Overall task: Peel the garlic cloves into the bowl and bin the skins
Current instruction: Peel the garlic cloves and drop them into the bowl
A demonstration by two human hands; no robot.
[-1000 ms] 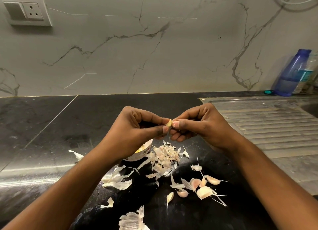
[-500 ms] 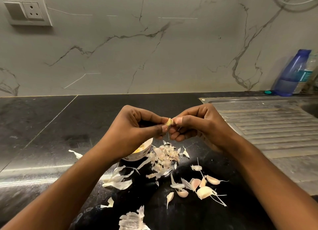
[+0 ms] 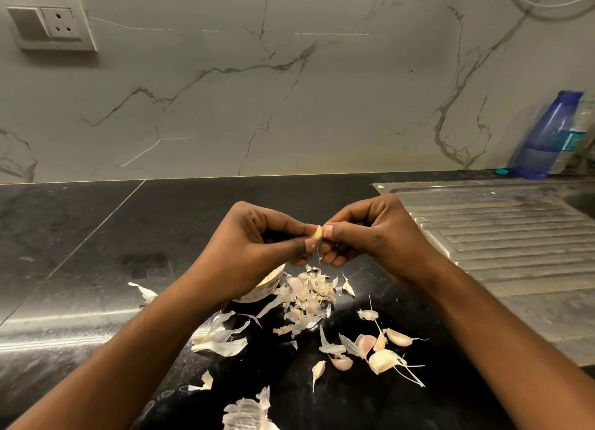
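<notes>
Black stone counter (image 3: 180, 223) runs under a marbled wall, with a steel draining board (image 3: 502, 233) to the right. Above it, the left hand (image 3: 257, 246) and right hand (image 3: 373, 233) meet fingertip to fingertip, both pinching 1 small garlic clove (image 3: 317, 233) between thumb and forefinger. A bowl (image 3: 257, 292) sits half hidden under the left wrist. Loose skins (image 3: 309, 297) lie heaped beside it, and unpeeled cloves (image 3: 381, 358) nearer the person.

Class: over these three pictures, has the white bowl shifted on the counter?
No. The bowl keeps its place against the counter seam and the skin pile, half hidden under the left hand.
</notes>
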